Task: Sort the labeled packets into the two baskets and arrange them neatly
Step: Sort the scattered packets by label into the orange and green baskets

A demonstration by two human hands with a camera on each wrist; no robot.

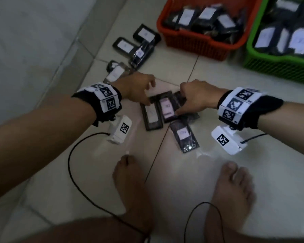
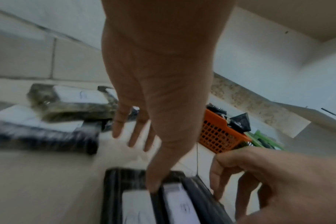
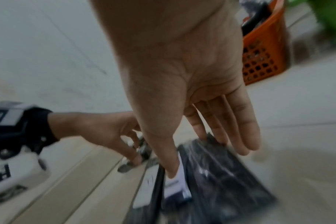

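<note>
Right hand (image 3: 182, 78) presses its thumb onto labelled packet (image 3: 226, 189).

We are wearing a black left wristband (image 1: 104, 99) and a black right wristband (image 1: 239, 106), each ringed with white tiles printed with black square codes. A white left camera box (image 1: 120, 130) and right camera box (image 1: 226, 141), each bearing another code, are hanging beneath them. A thin black left cable (image 1: 68, 160) and right cable (image 1: 253, 138) are trailing from the boxes. Our left hand (image 1: 137, 88), right hand (image 1: 197, 97), left foot (image 1: 130, 186) and right foot (image 1: 232, 195) are going bare.
</note>
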